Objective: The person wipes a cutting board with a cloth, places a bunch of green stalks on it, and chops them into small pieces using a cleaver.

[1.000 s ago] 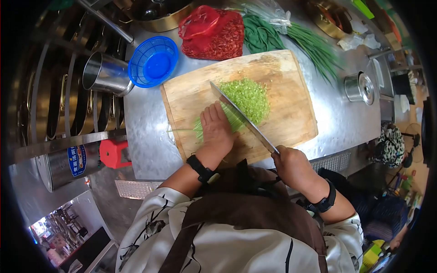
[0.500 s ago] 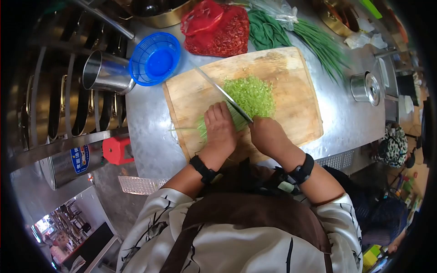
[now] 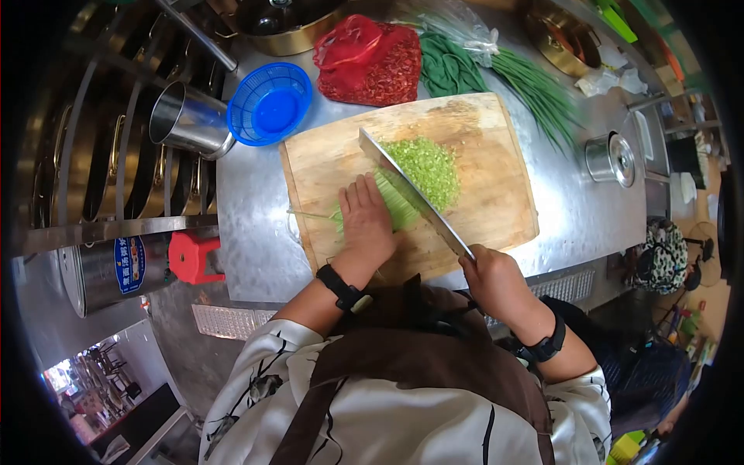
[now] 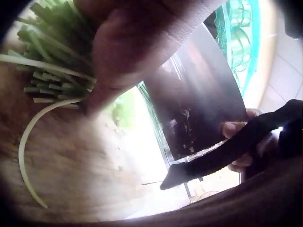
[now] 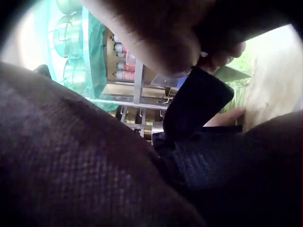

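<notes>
A bundle of thin green stalks (image 3: 401,209) lies on the wooden cutting board (image 3: 496,159), beside a heap of finely chopped green bits (image 3: 431,172). My left hand (image 3: 366,225) holds the bundle down, fingers laid across it; the thumb reaches down beside the stalks (image 4: 52,87) in the left wrist view. With my right hand (image 3: 500,288) I grip the handle of a cleaver (image 3: 415,192). Its broad blade slants between bundle and heap, close to the left fingertips. One loose pale stalk (image 4: 22,156) curls on the board.
Behind the board are a blue plastic basket (image 3: 271,105), a red bag of dried red pieces (image 3: 368,66), a green cloth (image 3: 452,66) and a bunch of long green stalks (image 3: 535,93). A steel pot (image 3: 186,116) lies left; a lidded steel container (image 3: 609,157) stands right.
The right hand with the cleaver went forward and left half a second ago, then came back toward the board's near right edge. My left hand has stayed on the stalks.
</notes>
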Action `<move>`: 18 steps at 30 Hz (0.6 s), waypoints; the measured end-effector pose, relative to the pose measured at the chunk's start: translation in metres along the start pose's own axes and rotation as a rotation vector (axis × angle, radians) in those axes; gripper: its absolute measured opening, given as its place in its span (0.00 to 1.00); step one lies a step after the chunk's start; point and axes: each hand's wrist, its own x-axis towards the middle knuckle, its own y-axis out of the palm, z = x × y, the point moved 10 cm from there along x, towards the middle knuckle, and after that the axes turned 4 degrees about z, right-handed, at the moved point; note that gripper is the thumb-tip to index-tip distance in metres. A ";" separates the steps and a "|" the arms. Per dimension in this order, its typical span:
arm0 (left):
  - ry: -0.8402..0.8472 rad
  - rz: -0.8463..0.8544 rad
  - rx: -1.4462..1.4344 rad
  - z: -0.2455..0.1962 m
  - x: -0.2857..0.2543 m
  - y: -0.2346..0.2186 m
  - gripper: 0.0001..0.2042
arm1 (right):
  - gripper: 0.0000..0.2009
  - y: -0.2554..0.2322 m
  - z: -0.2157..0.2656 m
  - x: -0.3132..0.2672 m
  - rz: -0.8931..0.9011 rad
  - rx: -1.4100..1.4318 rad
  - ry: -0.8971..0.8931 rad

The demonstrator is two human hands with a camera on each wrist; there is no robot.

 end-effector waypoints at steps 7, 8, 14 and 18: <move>0.018 -0.068 -0.006 0.003 -0.001 0.010 0.57 | 0.08 0.010 -0.002 0.002 0.050 -0.030 0.007; 0.034 -0.085 -0.039 0.003 -0.002 0.008 0.57 | 0.08 0.012 -0.003 0.004 0.062 -0.049 0.021; 0.052 -0.095 -0.125 0.000 -0.002 -0.004 0.56 | 0.07 0.004 0.002 0.009 0.100 -0.074 0.037; 0.027 -0.093 -0.124 0.001 0.000 -0.001 0.55 | 0.07 0.005 -0.002 0.010 0.123 -0.069 0.047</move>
